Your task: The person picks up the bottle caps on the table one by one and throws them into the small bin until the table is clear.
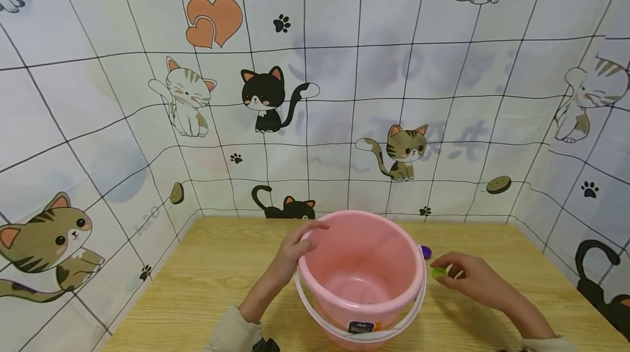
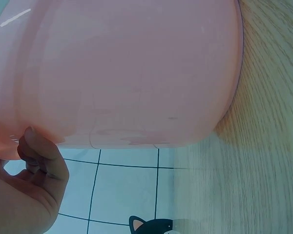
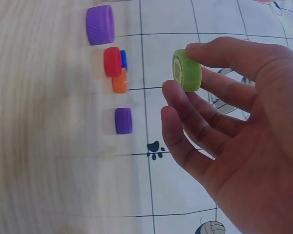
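A pink bucket (image 1: 361,286) stands upright on the wooden table, its opening tipped toward the head view and its inside bare. My left hand (image 1: 292,251) grips the rim on the left side; the left wrist view has the same hand (image 2: 31,180) with fingers curled at the rim, beside the bucket wall (image 2: 127,73). To the right of the bucket, my right hand (image 1: 472,278) pinches a small green bottle cap (image 1: 439,272) above the table. Seen in the right wrist view, that green cap (image 3: 187,70) is held between thumb and fingertips.
Beyond the right hand lie a large purple cap (image 3: 100,25), a red cap (image 3: 112,62), a blue cap (image 3: 123,60), an orange cap (image 3: 119,82) and a smaller purple cap (image 3: 123,121). The bucket's white handle (image 1: 379,335) hangs at the front. A cat-patterned sheet (image 1: 334,78) surrounds the table (image 1: 216,264).
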Available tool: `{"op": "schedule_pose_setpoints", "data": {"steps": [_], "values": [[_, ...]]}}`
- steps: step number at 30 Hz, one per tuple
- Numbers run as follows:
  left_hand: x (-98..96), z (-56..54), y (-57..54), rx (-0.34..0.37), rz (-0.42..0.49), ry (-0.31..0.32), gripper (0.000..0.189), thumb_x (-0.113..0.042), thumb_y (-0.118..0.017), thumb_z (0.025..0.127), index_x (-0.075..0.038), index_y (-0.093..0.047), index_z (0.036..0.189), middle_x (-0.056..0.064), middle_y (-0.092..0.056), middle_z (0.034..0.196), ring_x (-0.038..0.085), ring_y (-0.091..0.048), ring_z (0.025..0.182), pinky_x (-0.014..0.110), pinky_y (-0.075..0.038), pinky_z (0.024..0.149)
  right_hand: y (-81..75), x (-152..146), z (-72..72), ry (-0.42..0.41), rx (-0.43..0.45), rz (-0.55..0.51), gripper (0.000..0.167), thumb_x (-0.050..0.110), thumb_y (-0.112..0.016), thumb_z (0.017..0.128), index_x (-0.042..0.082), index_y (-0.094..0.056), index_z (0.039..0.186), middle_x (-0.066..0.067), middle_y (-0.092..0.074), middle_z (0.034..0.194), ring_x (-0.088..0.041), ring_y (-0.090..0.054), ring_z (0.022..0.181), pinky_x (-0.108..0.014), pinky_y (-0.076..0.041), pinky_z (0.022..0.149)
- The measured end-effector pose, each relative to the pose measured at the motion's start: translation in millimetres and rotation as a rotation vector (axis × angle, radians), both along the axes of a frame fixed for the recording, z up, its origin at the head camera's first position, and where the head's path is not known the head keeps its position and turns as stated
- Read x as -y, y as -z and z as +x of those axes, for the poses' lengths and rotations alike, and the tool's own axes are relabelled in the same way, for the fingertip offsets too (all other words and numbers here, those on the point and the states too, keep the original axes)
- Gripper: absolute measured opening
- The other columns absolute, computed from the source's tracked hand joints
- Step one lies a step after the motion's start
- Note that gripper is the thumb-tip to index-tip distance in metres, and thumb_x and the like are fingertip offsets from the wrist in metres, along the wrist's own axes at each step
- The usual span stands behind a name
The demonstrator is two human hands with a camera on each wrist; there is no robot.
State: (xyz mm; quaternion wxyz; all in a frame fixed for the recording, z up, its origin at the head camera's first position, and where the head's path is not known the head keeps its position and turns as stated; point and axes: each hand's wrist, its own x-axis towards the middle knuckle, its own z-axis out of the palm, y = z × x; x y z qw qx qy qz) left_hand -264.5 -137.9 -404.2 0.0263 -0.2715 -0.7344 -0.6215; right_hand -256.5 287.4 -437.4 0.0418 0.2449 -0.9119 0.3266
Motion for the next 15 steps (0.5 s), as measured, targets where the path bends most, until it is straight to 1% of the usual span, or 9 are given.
{"op": "schedule_pose_setpoints", "data": {"steps": [5,11,15], "values": [[0.3,0.2,0.4,0.001,-0.001,-0.005,0.048,-0.018,-0.047,0.092,-0.008,-0.062,0.137,0.017,-0.051,0.151,0.038,-0.064,0.107,0.037,-0.061,0.08,-8.2,1,1.9,0.004,-0.072,-0.002,0.022,0.019,-0.074,0.094,0.012,-0.073,0.115,-0.007,-0.074,0.106,0.005,-0.059,0.08,-0.025,-0.054,0.065],[0.1,0.1,0.4,0.003,0.002,-0.004,0.048,-0.017,-0.047,0.092,-0.007,-0.061,0.136,0.018,-0.051,0.151,0.037,-0.064,0.108,0.034,-0.06,0.08,-18.5,-1,5.4,0.015,-0.064,-0.007,0.023,0.019,-0.071,0.096,0.012,-0.072,0.119,-0.007,-0.074,0.11,0.004,-0.061,0.081,-0.025,-0.056,0.067],[-0.2,0.6,-0.2,0.005,0.005,-0.003,0.048,-0.017,-0.047,0.092,-0.007,-0.061,0.137,0.018,-0.051,0.151,0.034,-0.065,0.105,0.032,-0.06,0.079,-22.7,-1,8.0,0.025,-0.079,-0.026,0.023,0.017,-0.071,0.096,0.012,-0.072,0.119,-0.005,-0.074,0.108,0.003,-0.062,0.08,-0.025,-0.056,0.066]]}}
